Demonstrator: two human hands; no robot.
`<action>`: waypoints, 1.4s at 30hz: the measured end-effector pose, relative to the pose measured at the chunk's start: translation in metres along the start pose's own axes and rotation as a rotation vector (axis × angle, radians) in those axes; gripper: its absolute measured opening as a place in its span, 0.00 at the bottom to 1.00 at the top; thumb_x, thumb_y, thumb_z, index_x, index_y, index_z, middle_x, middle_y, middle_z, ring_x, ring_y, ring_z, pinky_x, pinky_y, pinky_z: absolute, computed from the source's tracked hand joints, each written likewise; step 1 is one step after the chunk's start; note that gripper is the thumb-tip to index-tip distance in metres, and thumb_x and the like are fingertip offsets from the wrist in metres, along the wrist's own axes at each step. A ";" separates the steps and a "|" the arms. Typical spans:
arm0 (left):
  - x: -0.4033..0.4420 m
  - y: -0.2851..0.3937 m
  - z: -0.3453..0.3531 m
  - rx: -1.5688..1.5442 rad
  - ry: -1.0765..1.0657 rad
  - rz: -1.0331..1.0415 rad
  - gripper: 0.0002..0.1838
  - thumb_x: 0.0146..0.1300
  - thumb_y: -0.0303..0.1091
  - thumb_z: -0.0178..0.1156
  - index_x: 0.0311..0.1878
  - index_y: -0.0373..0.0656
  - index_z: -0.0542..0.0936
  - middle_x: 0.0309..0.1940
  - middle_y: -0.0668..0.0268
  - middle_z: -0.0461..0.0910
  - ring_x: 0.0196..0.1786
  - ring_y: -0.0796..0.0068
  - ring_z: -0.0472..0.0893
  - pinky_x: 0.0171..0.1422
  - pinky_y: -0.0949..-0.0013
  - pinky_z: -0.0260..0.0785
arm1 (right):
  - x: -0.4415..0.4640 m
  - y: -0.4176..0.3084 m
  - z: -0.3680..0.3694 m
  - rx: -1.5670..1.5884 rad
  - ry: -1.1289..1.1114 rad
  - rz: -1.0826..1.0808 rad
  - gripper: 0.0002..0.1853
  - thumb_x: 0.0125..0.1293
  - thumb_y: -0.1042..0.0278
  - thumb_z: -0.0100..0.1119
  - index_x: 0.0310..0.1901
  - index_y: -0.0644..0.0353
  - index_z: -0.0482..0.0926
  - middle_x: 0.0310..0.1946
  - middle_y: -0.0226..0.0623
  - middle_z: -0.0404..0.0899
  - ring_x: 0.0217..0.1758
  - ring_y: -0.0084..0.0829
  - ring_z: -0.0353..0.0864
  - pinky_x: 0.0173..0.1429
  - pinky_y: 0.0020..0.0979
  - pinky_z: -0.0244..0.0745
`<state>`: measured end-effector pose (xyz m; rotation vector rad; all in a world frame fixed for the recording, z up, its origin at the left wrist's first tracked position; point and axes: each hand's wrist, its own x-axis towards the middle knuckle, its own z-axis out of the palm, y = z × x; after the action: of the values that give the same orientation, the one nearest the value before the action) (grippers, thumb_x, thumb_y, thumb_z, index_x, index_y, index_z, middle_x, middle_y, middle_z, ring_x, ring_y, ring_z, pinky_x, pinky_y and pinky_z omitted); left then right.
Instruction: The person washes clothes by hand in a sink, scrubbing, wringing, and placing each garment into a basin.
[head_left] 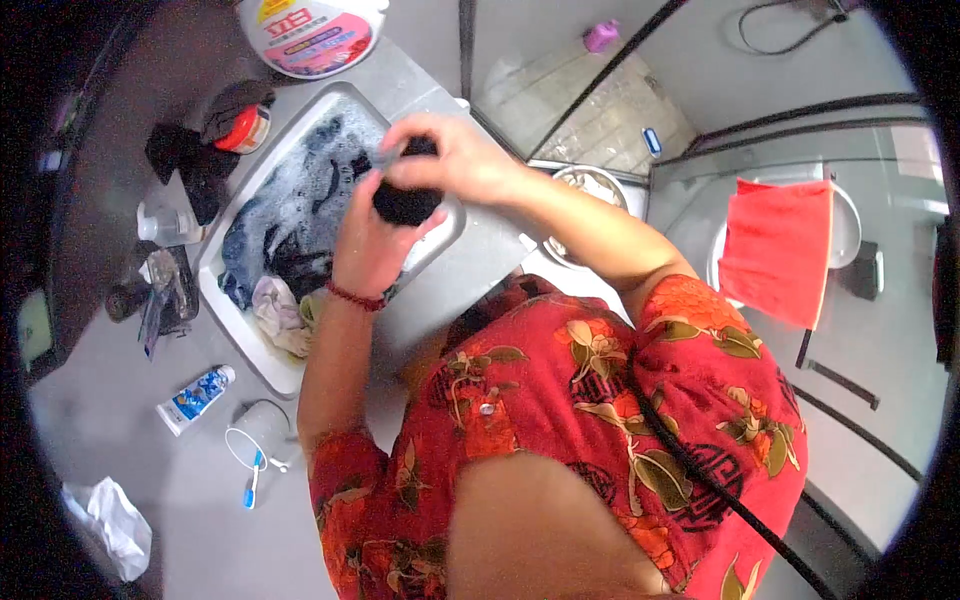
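Currently: black bundle [405,205] being held above the basin [243,342]

Left hand [370,240], red beaded bracelet [355,296] at its wrist, is grasping the bundle from the near side, thumb and fingers wrapping around it. Right hand [450,165] is clasping it from above, fingers curling over. Bundle is sitting between the two, over the basin's near right corner; blur is hiding the exact finger contact.

Basin: pale cloth [282,312] is lying by the near left corner. Foamy water [265,200] is covering much of the interior; dark cloth [300,262] is soaking toward the middle.

Countertop [220,540]: white cup [255,433] is resting just beside the basin's near left corner, blue toothbrush [252,485] near it. Toothpaste tube [195,400] is lying off the left edge. Clear container [165,226] is standing by the far left corner. Red-lidded jar [245,128] is resting just beyond the far edge; detergent bottle [310,38], beyond the far right corner.

Well apart, to the right: red towel [775,252] is draping over a white fixture [846,225].
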<state>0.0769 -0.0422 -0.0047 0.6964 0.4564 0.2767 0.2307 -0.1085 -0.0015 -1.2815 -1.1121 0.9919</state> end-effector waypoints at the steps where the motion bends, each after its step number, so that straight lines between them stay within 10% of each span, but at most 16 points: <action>1: 0.006 -0.003 0.016 0.060 -0.075 0.043 0.21 0.64 0.43 0.48 0.56 0.42 0.65 0.57 0.60 0.68 0.55 0.65 0.71 0.55 0.58 0.68 | -0.013 -0.013 -0.013 0.076 0.153 0.078 0.14 0.53 0.65 0.63 0.40 0.61 0.76 0.32 0.29 0.76 0.36 0.21 0.74 0.43 0.24 0.70; 16: 0.132 -0.207 0.167 0.511 -0.279 -0.598 0.31 0.56 0.26 0.56 0.62 0.39 0.55 0.55 0.58 0.64 0.55 0.65 0.69 0.57 0.58 0.63 | -0.271 0.105 -0.174 0.568 1.077 0.509 0.09 0.58 0.63 0.59 0.39 0.54 0.75 0.30 0.30 0.76 0.29 0.26 0.75 0.26 0.34 0.71; 24: 0.157 -0.264 0.161 0.459 -0.315 -0.762 0.16 0.60 0.30 0.53 0.51 0.37 0.69 0.46 0.59 0.72 0.49 0.67 0.74 0.56 0.65 0.66 | -0.304 0.156 -0.189 0.538 1.349 0.631 0.17 0.58 0.66 0.54 0.48 0.61 0.68 0.35 0.38 0.75 0.35 0.35 0.76 0.39 0.36 0.74; 25: 0.153 -0.254 0.164 0.478 -0.272 -0.756 0.16 0.61 0.31 0.53 0.50 0.35 0.70 0.44 0.58 0.74 0.47 0.67 0.75 0.55 0.66 0.67 | -0.289 0.148 -0.183 0.567 1.460 0.573 0.11 0.58 0.69 0.54 0.40 0.65 0.72 0.27 0.39 0.76 0.24 0.29 0.75 0.26 0.26 0.71; 32: 0.117 -0.142 0.124 0.449 -0.335 -0.061 0.11 0.63 0.29 0.51 0.47 0.34 0.72 0.41 0.61 0.76 0.44 0.74 0.77 0.51 0.71 0.71 | -0.156 0.050 -0.141 0.374 0.966 0.198 0.08 0.62 0.73 0.49 0.41 0.64 0.72 0.29 0.38 0.77 0.29 0.26 0.76 0.32 0.26 0.74; 38: 0.082 -0.025 -0.010 1.309 0.374 0.679 0.12 0.59 0.32 0.56 0.44 0.38 0.75 0.41 0.56 0.77 0.45 0.65 0.77 0.51 0.68 0.68 | -0.046 0.005 -0.038 0.337 0.382 0.180 0.07 0.63 0.74 0.49 0.42 0.64 0.72 0.31 0.35 0.74 0.30 0.24 0.74 0.35 0.26 0.75; 42: 0.040 0.022 -0.076 1.894 0.904 0.124 0.34 0.52 0.44 0.62 0.62 0.50 0.62 0.67 0.53 0.48 0.67 0.46 0.48 0.62 0.36 0.45 | 0.010 0.055 0.024 0.077 0.065 0.219 0.22 0.59 0.74 0.53 0.56 0.62 0.65 0.39 0.38 0.71 0.32 0.25 0.73 0.35 0.26 0.76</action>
<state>0.0727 0.0314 -0.0536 2.4779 1.5844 0.1954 0.2121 -0.0909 -0.0567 -1.3833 -0.8884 1.1361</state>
